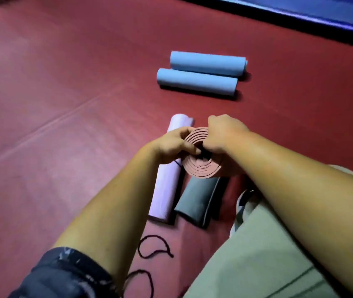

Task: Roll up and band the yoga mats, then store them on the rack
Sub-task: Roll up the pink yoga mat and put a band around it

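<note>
Gripping pink roll [201, 168] with left hand [171, 147] and right hand [225, 132]; hemmed by lilac roll [167, 190] and grey roll [197, 198]; blue rolls [197, 81] beyond, cords [152, 246] near.

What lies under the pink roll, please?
The green mat passes under the pink roll, with the lilac mat beside it. The roll hides the green mat's far end.

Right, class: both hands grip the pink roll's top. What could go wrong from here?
The pink roll, gripped only at its top by the left hand and right hand, shows no band, so it may spring loose. The dark cord lies back by the left forearm; fetching it likely means releasing one hand.
</note>
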